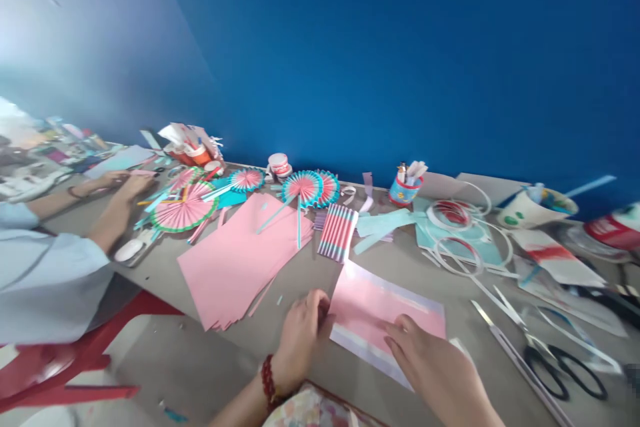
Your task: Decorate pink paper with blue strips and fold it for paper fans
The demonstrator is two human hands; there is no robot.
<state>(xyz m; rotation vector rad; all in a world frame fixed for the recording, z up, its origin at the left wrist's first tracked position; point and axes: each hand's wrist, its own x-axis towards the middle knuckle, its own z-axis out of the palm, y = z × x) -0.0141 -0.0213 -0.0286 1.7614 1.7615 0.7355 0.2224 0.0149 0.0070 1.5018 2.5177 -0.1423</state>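
A pink paper sheet [370,300] with lavender strips along its long edges lies on the grey table in front of me. My left hand [303,327], a red bead bracelet [269,379] at its wrist, has its fingers curled at the sheet's left edge, gripping it. My right hand [433,360] rests on the sheet's right part with fingers stretched out. Just behind the sheet sits a pleated pink-and-white paper piece [338,233]. A stack of pink paper [235,260] lies to the left. Large black-handled scissors [545,350] lie open to my right.
Pleated paper fans [303,188] lie along the back. White tape rolls [453,215], a blue pencil cup [404,187] and a paper cup [535,207] stand near the blue wall. At left, another person's hands [131,195] work near a phone [134,250]. A red chair [85,367] is below.
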